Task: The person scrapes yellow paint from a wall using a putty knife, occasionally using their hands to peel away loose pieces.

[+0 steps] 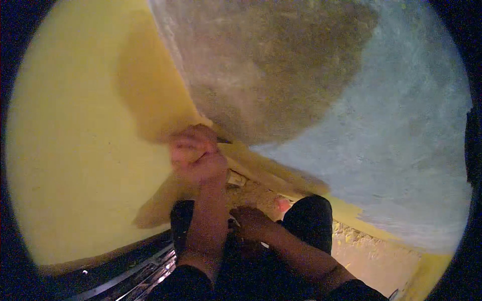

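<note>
My left hand (199, 153) is raised against the yellow wall (75, 135), close to where it meets the grey-blue wall (401, 115). Its fingers are curled closed and blurred; what they hold, if anything, I cannot make out. A small dark sliver shows just beyond the fingers at the corner. Lower down, my right hand (252, 223) hangs in shadow in front of my dark-clothed legs. Small pale bits show beside it, but its fingers are too dim to read.
A yellow strip (281, 173) runs along the foot of the grey-blue wall. Below it lies a dusty floor with a pale block (236, 178) and a reddish object (282, 203). Long metal strips (135, 278) lie at lower left. My knee (309, 215) is close to the wall.
</note>
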Demonstrator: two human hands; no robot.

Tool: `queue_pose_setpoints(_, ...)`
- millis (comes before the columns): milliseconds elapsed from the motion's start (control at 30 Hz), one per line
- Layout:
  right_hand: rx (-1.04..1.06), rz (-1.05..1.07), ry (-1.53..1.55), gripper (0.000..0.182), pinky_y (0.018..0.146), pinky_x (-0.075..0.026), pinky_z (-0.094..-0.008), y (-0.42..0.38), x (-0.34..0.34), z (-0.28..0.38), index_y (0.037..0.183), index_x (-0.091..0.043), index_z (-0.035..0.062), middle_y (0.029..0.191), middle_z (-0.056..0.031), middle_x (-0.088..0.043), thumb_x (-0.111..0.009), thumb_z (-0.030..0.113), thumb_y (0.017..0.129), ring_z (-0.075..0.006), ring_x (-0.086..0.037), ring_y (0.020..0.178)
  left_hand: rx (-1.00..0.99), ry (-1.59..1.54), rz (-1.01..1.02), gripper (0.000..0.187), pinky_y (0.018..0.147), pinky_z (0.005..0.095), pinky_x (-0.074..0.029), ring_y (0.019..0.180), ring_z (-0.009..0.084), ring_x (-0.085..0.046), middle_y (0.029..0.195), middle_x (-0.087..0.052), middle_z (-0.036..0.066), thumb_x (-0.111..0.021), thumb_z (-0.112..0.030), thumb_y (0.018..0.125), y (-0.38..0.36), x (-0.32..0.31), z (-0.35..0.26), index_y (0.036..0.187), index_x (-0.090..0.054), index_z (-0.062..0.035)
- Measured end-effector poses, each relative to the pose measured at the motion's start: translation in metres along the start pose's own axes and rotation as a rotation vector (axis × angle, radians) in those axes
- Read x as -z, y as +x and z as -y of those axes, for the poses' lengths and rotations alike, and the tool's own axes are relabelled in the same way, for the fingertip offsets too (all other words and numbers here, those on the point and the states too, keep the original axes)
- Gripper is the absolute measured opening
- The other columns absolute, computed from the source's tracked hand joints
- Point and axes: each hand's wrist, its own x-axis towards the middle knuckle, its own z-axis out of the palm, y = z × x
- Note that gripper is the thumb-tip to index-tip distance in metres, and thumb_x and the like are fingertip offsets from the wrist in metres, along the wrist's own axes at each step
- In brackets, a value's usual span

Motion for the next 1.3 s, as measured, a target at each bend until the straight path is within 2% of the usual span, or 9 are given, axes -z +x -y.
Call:
queue_pose_setpoints(233,-0.048,-0.062,0.009,0.047,0.093,-0.052,-0.0555,0.001,-0.004,-0.013,0.125,-0.058,0.0009,0.112,-0.0275,-0.067,-0.070,0.026,0.087,-0.0459,-0.065,0.104,0.144,0.273,-0.005,0.040,0.046,0.0360,-0.038,0.047,0.0209,-0.048,0.059,-0.053,0.011,-0.055,-0.042,0.096,0.000,-0.090,-0.069,0.076,-0.053,-0.0080)
queue_pose_setpoints(300,0.020,-0.024,0.016,0.044,0.093,-0.052,-0.0553,0.000,-0.002,-0.012,0.124,-0.058,0.0009,0.111,-0.0278,-0.067,-0.067,0.029,0.091,-0.0461,-0.065,0.103,-0.315,-0.023,0.183,0.044,0.045,0.0340,-0.038,0.046,0.0197,-0.048,0.058,-0.053,0.011,-0.051,-0.047,0.100,-0.001,-0.086,-0.058,0.077,-0.053,-0.0085)
queue_pose_setpoints(333,-0.034,-0.009,0.003,0.044,0.093,-0.053,-0.0548,0.003,-0.003,-0.010,0.125,-0.058,0.0009,0.111,-0.0277,-0.067,-0.065,0.031,0.093,-0.0459,-0.065,0.104,-0.313,-0.021,0.187,0.044,0.045,0.0340,-0.038,0.046,0.0197,-0.048,0.058,-0.053,0.011,-0.051,-0.047,0.100,0.000,-0.080,-0.057,0.077,-0.053,-0.0085)
queue_pose_setpoints(833,-0.058,-0.046,-0.038,0.053,0.093,-0.054,-0.0537,0.012,-0.037,-0.037,0.133,-0.058,0.0029,0.117,-0.0264,-0.068,-0.063,0.039,0.094,-0.0447,-0.066,0.110,0.130,-0.107,0.042,0.038,0.051,0.0313,-0.043,0.050,0.0191,-0.050,0.058,-0.054,0.009,-0.059,-0.046,0.094,-0.020,-0.065,-0.109,0.076,-0.057,-0.0125)
queue_pose_setpoints(867,-0.033,-0.041,0.009,0.053,0.093,-0.054,-0.0535,0.011,-0.037,-0.037,0.133,-0.058,0.0032,0.117,-0.0263,-0.068,-0.063,0.039,0.094,-0.0450,-0.066,0.110,0.061,0.029,0.084,0.036,0.053,0.0326,-0.045,0.053,0.0200,-0.052,0.060,-0.055,0.009,-0.060,-0.044,0.092,-0.051,-0.031,-0.145,0.074,-0.057,-0.0126)
queue_pose_setpoints(1100,-0.124,0.061,-0.050,0.055,0.094,-0.053,-0.0530,0.013,-0.024,-0.027,0.135,-0.056,0.0012,0.116,-0.0273,-0.067,-0.063,0.037,0.094,-0.0450,-0.065,0.110,-0.425,0.996,0.391,0.029,0.066,0.0417,-0.053,0.072,0.0259,-0.064,0.072,-0.063,0.010,-0.071,-0.034,0.078,-0.016,-0.019,-0.021,0.065,-0.056,-0.0131)
queue_pose_setpoints(1133,-0.040,-0.028,-0.086,0.056,0.095,-0.053,-0.0527,0.017,-0.048,-0.045,0.136,-0.055,0.0007,0.117,-0.0274,-0.067,-0.063,0.037,0.094,-0.0450,-0.065,0.110,-0.427,0.988,0.388,0.029,0.066,0.0417,-0.053,0.072,0.0259,-0.064,0.072,-0.063,0.010,-0.071,-0.034,0.078,-0.019,-0.021,-0.034,0.065,-0.056,-0.0131)
queue_pose_setpoints(1200,0.035,-0.122,-0.113,0.056,0.096,-0.052,-0.0525,0.014,-0.054,-0.051,0.136,-0.055,0.0002,0.118,-0.0274,-0.067,-0.064,0.036,0.094,-0.0450,-0.064,0.111,0.020,0.269,0.209,0.025,0.065,0.0415,-0.052,0.071,0.0273,-0.062,0.074,-0.064,0.009,-0.071,-0.033,0.080,-0.011,-0.061,-0.087,0.073,-0.062,-0.0114)
queue_pose_setpoints(1300,-0.067,0.007,-0.117,0.057,0.099,-0.051,-0.0530,0.007,-0.016,-0.021,0.138,-0.053,-0.0004,0.119,-0.0279,-0.066,-0.064,0.035,0.094,-0.0446,-0.064,0.114,-0.030,0.331,0.207,0.025,0.063,0.0430,-0.051,0.070,0.0278,-0.063,0.073,-0.063,0.010,-0.070,-0.034,0.082,-0.014,-0.059,-0.062,0.072,-0.062,-0.0121)
